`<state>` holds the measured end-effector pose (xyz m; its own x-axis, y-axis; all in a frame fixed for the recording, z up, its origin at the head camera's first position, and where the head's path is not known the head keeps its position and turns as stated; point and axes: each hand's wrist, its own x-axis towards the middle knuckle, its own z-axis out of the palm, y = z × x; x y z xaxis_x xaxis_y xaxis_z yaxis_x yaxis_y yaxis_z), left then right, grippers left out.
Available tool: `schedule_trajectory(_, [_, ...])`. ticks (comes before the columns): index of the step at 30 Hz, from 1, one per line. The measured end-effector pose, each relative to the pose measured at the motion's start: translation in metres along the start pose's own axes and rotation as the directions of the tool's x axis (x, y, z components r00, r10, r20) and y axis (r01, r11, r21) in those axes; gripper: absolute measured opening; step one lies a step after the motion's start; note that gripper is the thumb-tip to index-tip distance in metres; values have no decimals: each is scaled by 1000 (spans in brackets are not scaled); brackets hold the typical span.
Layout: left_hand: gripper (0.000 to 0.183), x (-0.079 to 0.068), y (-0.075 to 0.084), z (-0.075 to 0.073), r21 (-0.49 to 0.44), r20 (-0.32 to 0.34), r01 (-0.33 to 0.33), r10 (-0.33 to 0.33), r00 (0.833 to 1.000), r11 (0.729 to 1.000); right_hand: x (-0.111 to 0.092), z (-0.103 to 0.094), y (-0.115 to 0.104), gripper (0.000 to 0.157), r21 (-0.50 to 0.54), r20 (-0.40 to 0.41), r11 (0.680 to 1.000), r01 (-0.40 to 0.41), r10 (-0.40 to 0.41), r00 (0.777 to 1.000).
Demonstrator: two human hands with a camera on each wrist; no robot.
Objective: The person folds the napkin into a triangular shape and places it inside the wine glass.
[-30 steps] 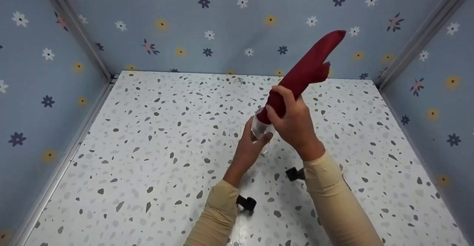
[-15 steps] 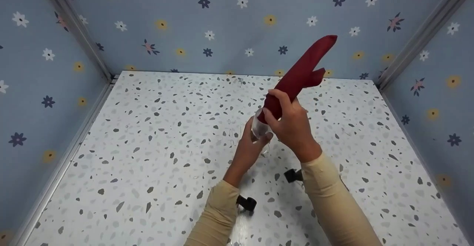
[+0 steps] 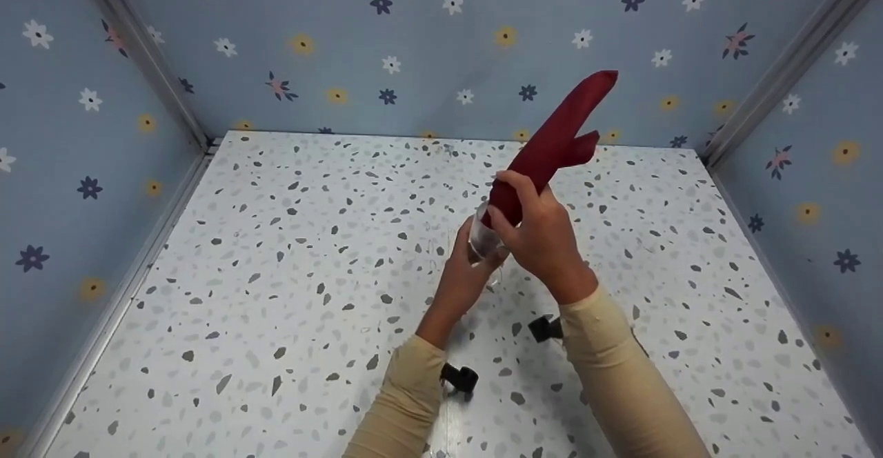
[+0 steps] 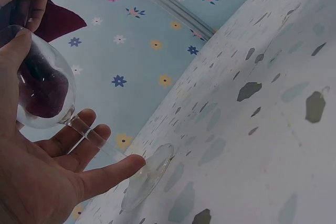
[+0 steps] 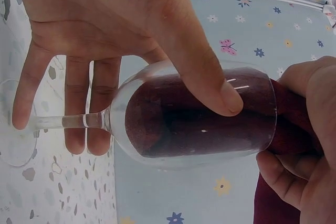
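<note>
My left hand [image 3: 461, 280] holds a clear stemmed wine glass [image 3: 483, 243], tilted away to the right. In the right wrist view its thumb presses on the bowl [image 5: 131, 142], while fingers spread behind the stem [image 5: 48, 122]. The glass foot [image 4: 152, 174] shows at the lower middle of the left wrist view. A folded dark red cloth napkin [image 3: 545, 154] stands out of the bowl, its lower end bunched inside. My right hand [image 3: 548, 241] grips this napkin just above the rim, with thumb and fingers around it. Two pointed folds form the napkin's upper end.
The table [image 3: 276, 292] has a white top with grey speckles. Blue flowered panels [image 3: 441, 51] enclose it at the back and both sides. A small black device [image 3: 461, 379] sits at the left wrist, another black device [image 3: 543, 328] at the right.
The right hand and napkin have moved down and to the left, and the napkin sits deeper in the glass. The left hand and glass have stayed nearly still.
</note>
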<state>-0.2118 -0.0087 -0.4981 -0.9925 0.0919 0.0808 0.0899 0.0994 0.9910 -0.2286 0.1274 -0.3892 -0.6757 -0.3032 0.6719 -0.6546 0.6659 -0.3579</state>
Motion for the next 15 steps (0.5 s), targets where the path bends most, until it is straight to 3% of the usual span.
schedule_trajectory(15, [81, 0, 0, 0, -25, -1, -7, 7, 1000, 1000, -3, 1, 1, 44, -40, -11, 999, 12, -12, 1000])
